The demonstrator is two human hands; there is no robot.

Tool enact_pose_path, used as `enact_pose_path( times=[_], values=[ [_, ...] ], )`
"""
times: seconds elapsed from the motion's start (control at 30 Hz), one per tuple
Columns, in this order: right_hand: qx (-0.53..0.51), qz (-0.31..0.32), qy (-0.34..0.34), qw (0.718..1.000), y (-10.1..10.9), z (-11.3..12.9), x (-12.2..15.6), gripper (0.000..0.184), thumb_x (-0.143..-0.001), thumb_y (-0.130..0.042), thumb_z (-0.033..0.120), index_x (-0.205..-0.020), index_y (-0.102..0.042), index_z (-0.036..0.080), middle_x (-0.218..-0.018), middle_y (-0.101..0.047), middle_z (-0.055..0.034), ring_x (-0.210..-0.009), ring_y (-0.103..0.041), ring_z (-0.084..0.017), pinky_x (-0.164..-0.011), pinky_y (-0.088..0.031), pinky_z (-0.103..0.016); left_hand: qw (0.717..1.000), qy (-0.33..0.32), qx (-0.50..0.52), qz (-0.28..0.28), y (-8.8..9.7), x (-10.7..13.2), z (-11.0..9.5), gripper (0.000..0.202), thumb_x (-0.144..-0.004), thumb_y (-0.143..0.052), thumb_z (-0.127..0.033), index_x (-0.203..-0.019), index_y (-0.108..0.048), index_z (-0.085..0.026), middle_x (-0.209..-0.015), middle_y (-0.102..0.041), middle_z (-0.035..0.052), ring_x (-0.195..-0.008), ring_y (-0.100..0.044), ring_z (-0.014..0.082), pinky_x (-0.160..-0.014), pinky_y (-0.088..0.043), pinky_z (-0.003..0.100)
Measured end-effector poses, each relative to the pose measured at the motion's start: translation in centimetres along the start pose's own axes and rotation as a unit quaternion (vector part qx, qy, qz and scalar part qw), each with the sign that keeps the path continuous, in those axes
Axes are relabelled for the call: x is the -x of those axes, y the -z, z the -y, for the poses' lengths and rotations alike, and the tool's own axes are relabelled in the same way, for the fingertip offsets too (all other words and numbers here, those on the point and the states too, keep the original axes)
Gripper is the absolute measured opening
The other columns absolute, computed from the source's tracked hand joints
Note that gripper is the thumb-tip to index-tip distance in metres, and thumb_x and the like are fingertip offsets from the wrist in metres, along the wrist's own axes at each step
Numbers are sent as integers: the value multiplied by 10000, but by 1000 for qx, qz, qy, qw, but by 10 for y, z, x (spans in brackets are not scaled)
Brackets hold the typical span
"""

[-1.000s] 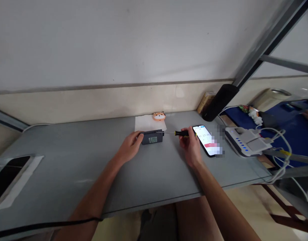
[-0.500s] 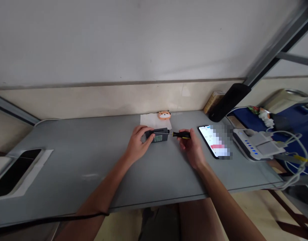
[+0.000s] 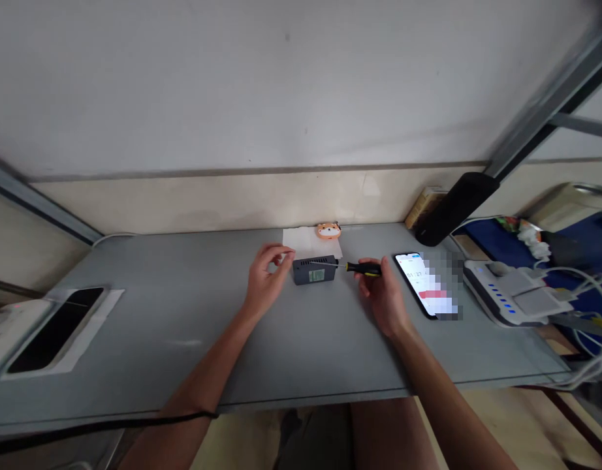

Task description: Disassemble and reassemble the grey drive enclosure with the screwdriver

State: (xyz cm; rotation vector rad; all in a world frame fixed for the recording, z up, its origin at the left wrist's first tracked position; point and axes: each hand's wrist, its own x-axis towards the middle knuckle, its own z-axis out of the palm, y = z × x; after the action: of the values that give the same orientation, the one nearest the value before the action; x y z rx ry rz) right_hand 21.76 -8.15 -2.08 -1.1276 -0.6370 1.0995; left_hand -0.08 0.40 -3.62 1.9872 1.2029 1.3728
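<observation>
A dark grey vented box [image 3: 314, 273] with a green label on its front stands on the grey desk [image 3: 193, 307]. My right hand [image 3: 383, 297] is closed around the black and yellow handle of a screwdriver [image 3: 364, 268]. The screwdriver's thin shaft points left and lies across the top edge of the box. Just off the box's left end is my left hand [image 3: 268, 277], its thumb and forefinger pinched together. Whether anything small sits in that pinch is too fine to see.
Behind the box lie a white paper [image 3: 298, 240] and an orange animal-faced case [image 3: 329, 230]. To the right are a lit phone [image 3: 418, 281], a power strip [image 3: 501, 300] and a black cylinder [image 3: 458, 209]. Another phone [image 3: 56, 329] rests at far left.
My left hand has come off the box, and its thumb and forefinger have closed together. The right hand still holds the screwdriver against the box. The whole view has shifted slightly.
</observation>
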Motion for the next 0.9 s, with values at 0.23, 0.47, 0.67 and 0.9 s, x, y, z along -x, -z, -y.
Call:
enact_pose_path(
  times=[0.23,0.47,0.67,0.9],
  values=[
    [0,-19,-2,1000,2,0,-2,601,-667,-708,784,-879,-699,222,-655,-630,5,-484,-363,-106,-481,-246,-285,992,28,-115,54,-5,-29,29,162,-939,-623,-324,-926,-758,-236,-939,-679,51,-922,-641,222,-869,-541,369],
    [-5,-25,-9,1000,2,0,-4,618,-683,-680,810,-876,-697,223,-645,-630,0,-484,-363,-109,-483,-247,-287,980,-7,-172,104,-16,-32,44,153,-944,-637,-307,-946,-783,-262,-1010,-658,65,-1013,-634,255,-954,-516,403],
    [-8,-51,11,999,5,2,2,586,-696,-700,787,-846,-708,221,-623,-626,-3,-498,-403,-111,-496,-283,-281,981,13,-135,139,-12,-34,52,177,-939,-618,-289,-967,-786,-240,-1008,-672,74,-1003,-653,253,-970,-522,422],
    [42,-73,141,986,-6,19,-38,523,-800,-640,740,-745,-687,222,-567,-582,3,-491,-443,-111,-480,-309,-272,982,65,-66,162,26,-33,20,304,-993,-485,-389,-1123,-725,-256,-1002,-692,50,-817,-628,195,-802,-559,350]
  ],
)
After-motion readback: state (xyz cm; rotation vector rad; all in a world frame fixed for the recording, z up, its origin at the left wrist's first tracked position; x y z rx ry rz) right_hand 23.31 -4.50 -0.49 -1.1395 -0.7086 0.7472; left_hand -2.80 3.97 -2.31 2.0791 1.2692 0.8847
